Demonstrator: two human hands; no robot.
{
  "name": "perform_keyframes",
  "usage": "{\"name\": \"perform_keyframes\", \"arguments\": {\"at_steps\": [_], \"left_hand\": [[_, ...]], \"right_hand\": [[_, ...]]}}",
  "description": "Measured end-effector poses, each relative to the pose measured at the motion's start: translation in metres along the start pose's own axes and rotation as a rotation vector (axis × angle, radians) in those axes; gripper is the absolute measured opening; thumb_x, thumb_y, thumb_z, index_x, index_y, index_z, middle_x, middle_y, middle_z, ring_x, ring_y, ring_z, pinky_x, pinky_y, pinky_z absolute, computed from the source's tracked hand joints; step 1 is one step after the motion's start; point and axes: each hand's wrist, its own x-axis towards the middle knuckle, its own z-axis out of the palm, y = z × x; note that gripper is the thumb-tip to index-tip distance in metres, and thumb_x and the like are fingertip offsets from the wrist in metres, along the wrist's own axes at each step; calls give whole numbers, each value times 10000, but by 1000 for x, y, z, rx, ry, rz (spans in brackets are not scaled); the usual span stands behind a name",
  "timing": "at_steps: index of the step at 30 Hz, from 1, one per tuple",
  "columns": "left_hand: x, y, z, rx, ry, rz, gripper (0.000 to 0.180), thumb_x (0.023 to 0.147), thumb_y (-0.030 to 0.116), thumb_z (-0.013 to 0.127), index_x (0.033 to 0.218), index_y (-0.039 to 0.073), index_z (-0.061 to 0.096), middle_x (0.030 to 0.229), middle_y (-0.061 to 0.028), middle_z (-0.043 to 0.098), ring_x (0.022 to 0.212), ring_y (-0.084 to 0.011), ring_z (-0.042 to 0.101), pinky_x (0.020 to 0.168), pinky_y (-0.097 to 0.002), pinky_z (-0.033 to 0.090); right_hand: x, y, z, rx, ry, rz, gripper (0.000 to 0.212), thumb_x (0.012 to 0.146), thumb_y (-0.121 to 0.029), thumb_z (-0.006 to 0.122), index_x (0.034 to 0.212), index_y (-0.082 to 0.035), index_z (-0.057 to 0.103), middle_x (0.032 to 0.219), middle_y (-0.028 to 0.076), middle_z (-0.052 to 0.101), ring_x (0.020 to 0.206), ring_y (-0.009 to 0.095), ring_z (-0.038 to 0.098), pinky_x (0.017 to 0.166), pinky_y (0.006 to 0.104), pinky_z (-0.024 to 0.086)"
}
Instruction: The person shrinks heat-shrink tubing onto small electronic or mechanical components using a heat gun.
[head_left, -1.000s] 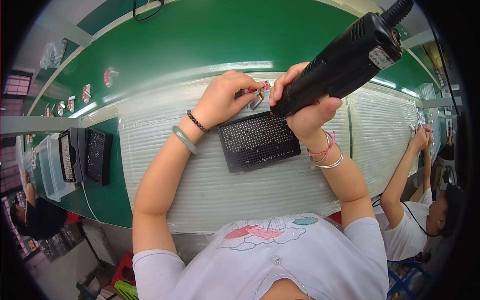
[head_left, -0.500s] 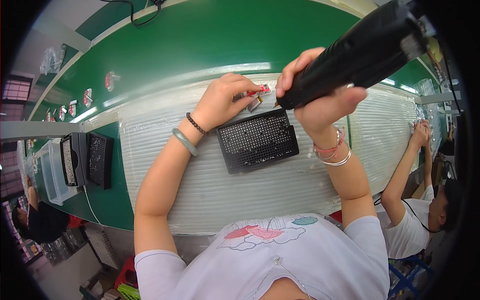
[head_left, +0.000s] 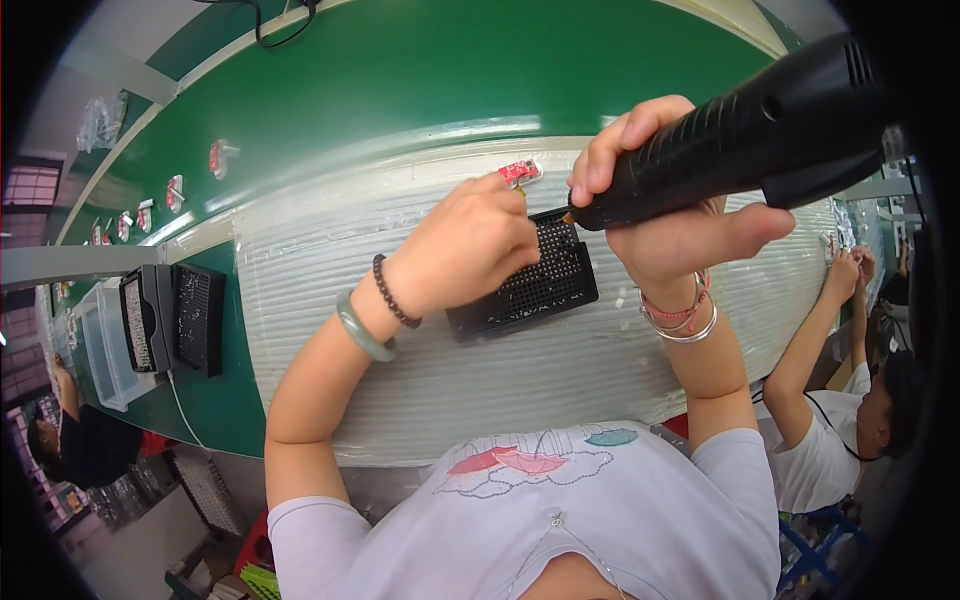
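My right hand (head_left: 665,235) is wrapped round a black electric screwdriver (head_left: 745,140), its copper-coloured tip pointing down and left by the far right corner of a tray. That black tray (head_left: 567,283) has a grid of holes with small metallic pieces, apparently screws. Over its left part hovers my left hand (head_left: 465,245), fingers curled in toward the tray; whatever the fingertips hold, if anything, is hidden. Just beyond my left hand lies a small red circuit board (head_left: 519,172) on a white part, partly covered by the hand.
Ribbed clear sheeting (head_left: 400,420) covers the green table (head_left: 420,80) in front of me. Several red-and-white parts (head_left: 175,194) lie at the far left. A screw feeder (head_left: 147,318), a second black tray (head_left: 199,320) and a clear bin (head_left: 103,345) stand left. Co-workers sit on both sides.
My left hand has left the red board and come nearer, over the tray. The screwdriver in my right hand has shifted slightly right and tilted flatter.
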Motion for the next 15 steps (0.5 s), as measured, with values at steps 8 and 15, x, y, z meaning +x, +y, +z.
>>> {"name": "perform_keyframes", "arguments": {"at_steps": [8, 15], "left_hand": [[-4, 3, -22, 30, -23, -63, 157, 709, 132, 714, 832, 47, 664, 855, -73, 582, 856, -270, 518, 769, -352, 444], [-4, -20, -7, 61, 54, -117, 121, 754, 34, 638, 875, 27, 645, 831, -98, 601, 805, -277, 565, 721, -363, 469]], "right_hand": [[-12, 21, 1, -287, 81, 124, 951, 616, -915, 273, 865, -15, 459, 606, 90, 519, 517, 167, 531, 474, 266, 456], [-16, 31, 0, -255, 89, 128, 941, 617, -911, 291, 865, -19, 460, 608, 90, 521, 524, 163, 531, 485, 257, 458]]}}
